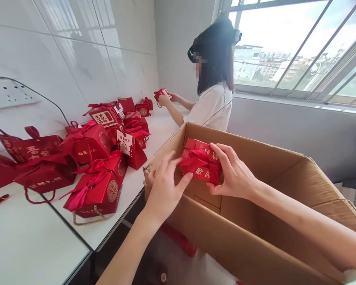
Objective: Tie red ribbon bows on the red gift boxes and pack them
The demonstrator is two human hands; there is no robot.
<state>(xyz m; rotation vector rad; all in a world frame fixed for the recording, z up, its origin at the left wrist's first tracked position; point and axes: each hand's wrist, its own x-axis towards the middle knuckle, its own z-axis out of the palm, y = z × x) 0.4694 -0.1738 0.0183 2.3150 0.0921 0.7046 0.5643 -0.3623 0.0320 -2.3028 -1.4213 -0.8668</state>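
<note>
A red gift box with a ribbon bow and gold characters (200, 164) is held over the open cardboard box (273, 158). The fingers and thumb of my right hand (233, 172) grip its right side. My left hand (166, 182) is at its left side, fingers spread, over the carton's near left edge; whether the fingertips touch the gift box is unclear. Inside the carton, the visible part of the bottom shows bare cardboard. To the left, a red box with a pink bow and rope handle (97, 190) sits near the table edge.
Several red gift boxes (89, 142) crowd the white table (32, 237) along the tiled wall. Beyond the carton, a person in a white shirt (212, 105) holds a small red box (163, 94). A power strip (10, 93) is on the left wall. A barred window (284, 55) is at the right.
</note>
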